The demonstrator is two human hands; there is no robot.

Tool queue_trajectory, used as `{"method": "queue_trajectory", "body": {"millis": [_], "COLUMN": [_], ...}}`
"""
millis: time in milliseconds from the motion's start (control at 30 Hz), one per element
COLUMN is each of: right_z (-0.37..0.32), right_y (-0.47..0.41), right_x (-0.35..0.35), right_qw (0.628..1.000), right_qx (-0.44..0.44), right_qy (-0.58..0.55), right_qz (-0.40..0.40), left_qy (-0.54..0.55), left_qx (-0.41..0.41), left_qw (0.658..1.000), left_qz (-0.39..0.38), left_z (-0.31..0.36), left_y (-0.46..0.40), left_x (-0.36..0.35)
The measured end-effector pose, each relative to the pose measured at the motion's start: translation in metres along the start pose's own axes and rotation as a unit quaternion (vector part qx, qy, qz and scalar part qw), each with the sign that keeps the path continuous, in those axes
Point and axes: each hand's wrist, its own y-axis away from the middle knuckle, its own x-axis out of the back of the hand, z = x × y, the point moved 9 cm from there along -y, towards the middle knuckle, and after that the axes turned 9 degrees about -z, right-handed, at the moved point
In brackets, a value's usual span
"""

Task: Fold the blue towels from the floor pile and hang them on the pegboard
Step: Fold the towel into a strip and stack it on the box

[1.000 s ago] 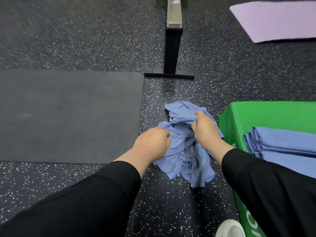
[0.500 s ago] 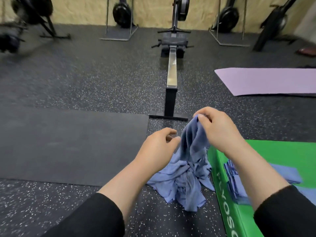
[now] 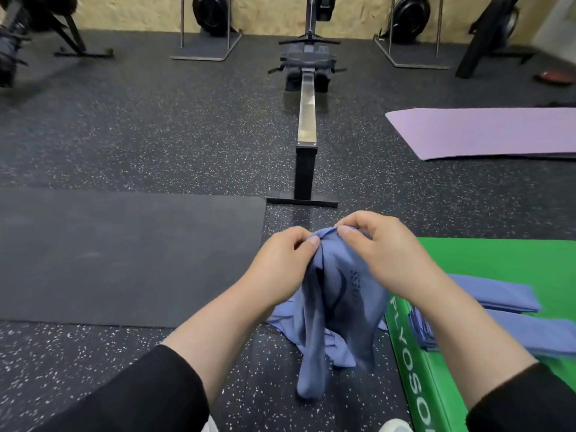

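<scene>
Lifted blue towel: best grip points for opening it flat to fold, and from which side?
Grip the top hem of the lifted blue towel, where the left hand and right hand now pinch it close together. Probably slide each grip outward along that edge to the corners, coming from above: the cloth hangs bunched below, so only the top edge is exposed and traceable.

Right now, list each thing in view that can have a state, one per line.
Left hand: pinching the lifted towel's top edge.
Right hand: pinching the same edge.
Lifted towel: unfolded, hanging bunched.
Floor pile: crumpled on the floor.
Folded towels: folded, lying on the green box.
Purple mat: unrolled flat.
</scene>
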Motion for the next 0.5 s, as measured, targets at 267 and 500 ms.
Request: {"method": "queue_trajectory", "body": {"millis": [267,500], "right_z": [-0.004,0.001], "right_y": [-0.012,-0.014], "right_x": [0.006,0.028], "right_qw": [0.999,0.999], "right_qx": [0.024,0.015], "right_qy": [0.021,0.035], "right_qz": [-0.008,0.022], "left_qy": [-0.193,-0.218], "left_qx": [-0.012,0.052], "left_qw": [0.981,0.968], "left_qz": [-0.008,0.110], "left_z": [0.003,-0.013], "left_y": [0.004,0.001], "left_x": [0.010,0.051]}}
